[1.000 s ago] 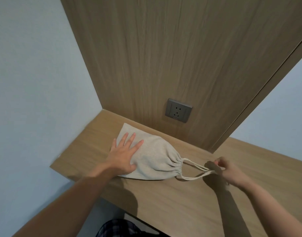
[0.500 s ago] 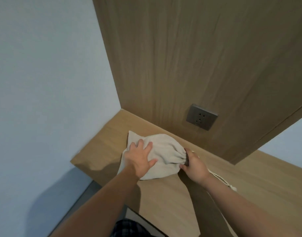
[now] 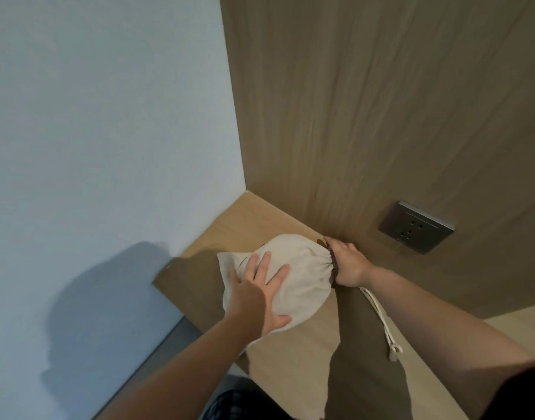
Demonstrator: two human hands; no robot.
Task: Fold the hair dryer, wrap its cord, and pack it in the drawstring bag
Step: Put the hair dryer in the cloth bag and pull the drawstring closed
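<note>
A bulging beige drawstring bag [image 3: 302, 268] lies on the wooden shelf [image 3: 251, 219], near the corner of the walls. My left hand [image 3: 257, 295] presses flat on the bag's body, fingers spread. My right hand [image 3: 346, 265] is cupped against the bag's gathered mouth, where a dark rim shows. The white drawstring [image 3: 380, 316] trails loose on the shelf under my right forearm, its knotted ends lying free. The hair dryer itself is hidden inside the bag.
A grey wall socket [image 3: 416, 227] sits in the wooden back panel [image 3: 381, 101] just right of my right hand. A pale blue wall [image 3: 93, 131] closes the left side. The shelf's front edge runs diagonally below my left arm.
My right hand let go of the drawstring and came to the bag's gathered mouth. The bag slid back toward the wall corner. My left hand stayed pressed on it.
</note>
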